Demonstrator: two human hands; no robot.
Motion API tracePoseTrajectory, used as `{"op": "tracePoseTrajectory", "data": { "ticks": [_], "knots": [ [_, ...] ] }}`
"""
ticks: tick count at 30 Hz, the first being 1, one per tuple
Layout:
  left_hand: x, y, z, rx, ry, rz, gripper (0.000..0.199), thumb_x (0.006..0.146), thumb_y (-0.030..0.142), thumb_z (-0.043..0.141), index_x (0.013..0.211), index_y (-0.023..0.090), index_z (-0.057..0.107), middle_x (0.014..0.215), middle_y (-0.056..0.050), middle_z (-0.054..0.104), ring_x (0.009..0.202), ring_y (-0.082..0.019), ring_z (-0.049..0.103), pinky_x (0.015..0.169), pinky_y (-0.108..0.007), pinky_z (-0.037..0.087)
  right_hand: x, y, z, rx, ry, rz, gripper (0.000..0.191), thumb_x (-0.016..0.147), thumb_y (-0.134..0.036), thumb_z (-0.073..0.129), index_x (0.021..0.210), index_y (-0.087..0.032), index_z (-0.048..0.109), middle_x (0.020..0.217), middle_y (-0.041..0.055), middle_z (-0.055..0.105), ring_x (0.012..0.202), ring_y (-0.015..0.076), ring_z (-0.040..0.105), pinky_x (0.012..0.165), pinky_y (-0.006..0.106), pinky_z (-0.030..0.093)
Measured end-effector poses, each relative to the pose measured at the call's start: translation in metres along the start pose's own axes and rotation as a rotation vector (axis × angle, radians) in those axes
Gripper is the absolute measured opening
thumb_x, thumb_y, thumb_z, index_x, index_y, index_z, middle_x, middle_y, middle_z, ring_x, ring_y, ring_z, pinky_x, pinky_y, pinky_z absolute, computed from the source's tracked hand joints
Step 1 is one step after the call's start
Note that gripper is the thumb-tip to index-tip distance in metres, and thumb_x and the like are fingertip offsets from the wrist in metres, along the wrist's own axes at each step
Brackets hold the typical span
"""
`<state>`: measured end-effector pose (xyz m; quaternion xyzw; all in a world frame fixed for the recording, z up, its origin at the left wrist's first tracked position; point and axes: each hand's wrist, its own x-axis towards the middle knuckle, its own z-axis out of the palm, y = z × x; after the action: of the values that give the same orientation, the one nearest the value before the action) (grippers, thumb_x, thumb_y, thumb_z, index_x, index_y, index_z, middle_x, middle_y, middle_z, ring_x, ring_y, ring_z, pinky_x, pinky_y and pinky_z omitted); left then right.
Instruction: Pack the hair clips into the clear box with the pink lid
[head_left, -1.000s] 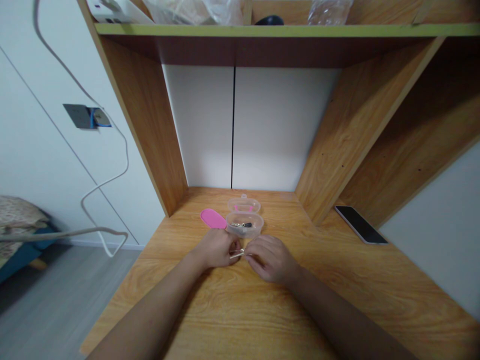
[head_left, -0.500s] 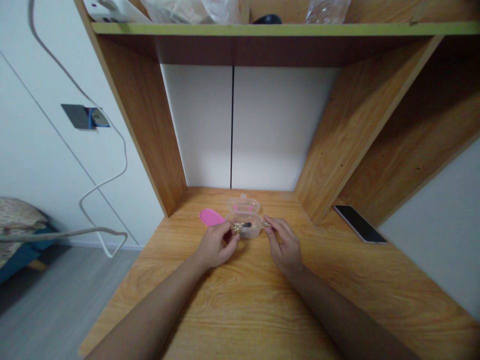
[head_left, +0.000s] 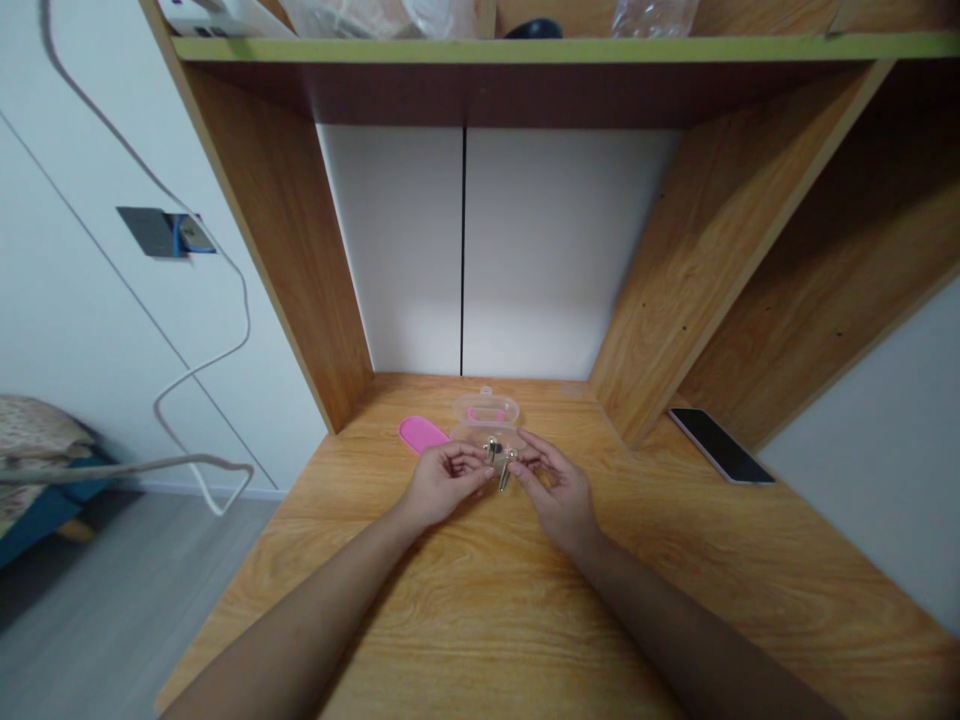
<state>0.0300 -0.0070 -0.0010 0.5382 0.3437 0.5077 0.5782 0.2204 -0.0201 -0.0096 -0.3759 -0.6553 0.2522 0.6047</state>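
Observation:
My left hand [head_left: 448, 484] is pinched closed on a small shiny metal piece [head_left: 491, 448], which stands up at its fingertips. Closed around another piece, a slim gold-coloured metal piece [head_left: 504, 478] pointing down, is my right hand [head_left: 559, 492]. The two hands are close together, and both metal pieces are too small to make out exactly. A clear plastic box [head_left: 463, 434] with its lid [head_left: 486, 409] raised stands just behind the fingers. Something dark [head_left: 498, 449] shows between the hands, over the box. Left of the box lies a pink oval lid-like piece [head_left: 422, 434].
A dark-screened phone [head_left: 720, 446] lies at the right of the wooden desk [head_left: 465, 620]. Wooden side panels [head_left: 262, 220] and a shelf [head_left: 480, 50] holding plastic bags frame the desk. A white cable [head_left: 199, 370] hangs at the left.
My hands have come closer together. The slim metal piece in my right hand has swung from nearly level to pointing down, and the left one now stands more upright.

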Motion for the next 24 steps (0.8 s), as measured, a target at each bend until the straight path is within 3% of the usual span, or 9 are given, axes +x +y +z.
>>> {"op": "tracePoseTrajectory", "data": {
  "ticks": [6,24],
  "knots": [
    [-0.0003,-0.0036,0.0000,0.003,0.007,-0.046,0.049,0.058,0.040,0.094,0.091,0.011,0.072,0.072,-0.007,0.076,0.053,-0.011,0.063,0.053,-0.022,0.052,0.0038,0.0002,0.0011,0.062,0.060,0.090,0.038,0.084,-0.031,0.075,0.120,-0.020,0.071,0.084,0.0037,0.077,0.075,0.0168,0.071,0.076,0.032,0.060],
    [-0.0003,-0.0072,-0.0006,0.016,-0.012,-0.048,0.047,0.061,0.038,0.093,0.093,0.010,0.074,0.074,-0.009,0.077,0.052,-0.010,0.063,0.053,-0.022,0.052,0.0046,0.0000,0.0014,0.045,0.061,0.090,0.031,0.082,-0.034,0.077,0.110,-0.021,0.075,0.084,0.0045,0.079,0.074,0.0183,0.073,0.072,0.032,0.062]
  ]
}}
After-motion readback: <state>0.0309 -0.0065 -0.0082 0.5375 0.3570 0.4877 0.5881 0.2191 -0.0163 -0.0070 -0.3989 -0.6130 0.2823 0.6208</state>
